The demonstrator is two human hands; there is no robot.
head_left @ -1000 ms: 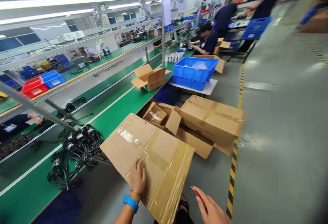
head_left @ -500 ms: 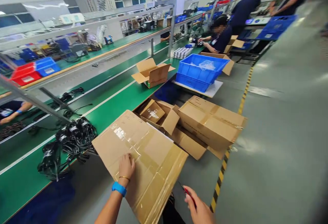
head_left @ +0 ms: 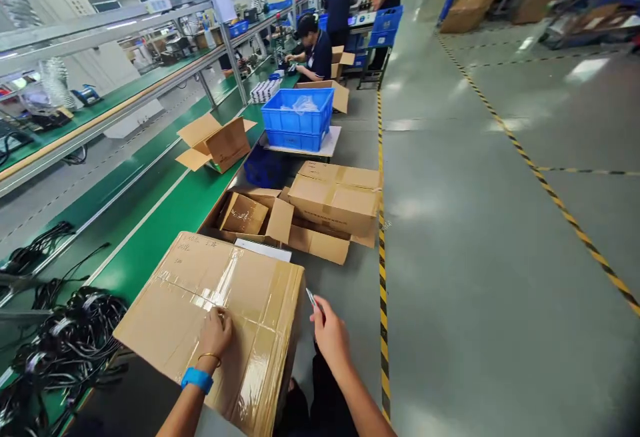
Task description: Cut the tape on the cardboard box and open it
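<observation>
1. Box is sitting straight ahead of the person, close in, at the near edge of the green bench. Its near right corner is hanging past the bench toward the lap. Whatever is carrying it underneath is hidden.
2. Left hand is lying on the box top with fingers bent, tips pressing on the tape where two strips are crossing. It isn't gripping anything. A blue wristband is showing on that wrist.
3. Right hand is hovering just beside the box's right edge, not touching it. It's pinching a thin cutter between thumb and fingers, tip pointing up and away.
4. Key geometry: the box is lying left of the right hand and under the left one. The taped seam is running across the person's front, left to right, slanting nearer at the right edge, so its right end is closest to the cutter. The top is looking near square from here, so no long axis can be called.
5. Around it: cables are piling on the bench to the left. More cartons and a blue crate are sitting further along. Another person is working seated at the far end.
</observation>
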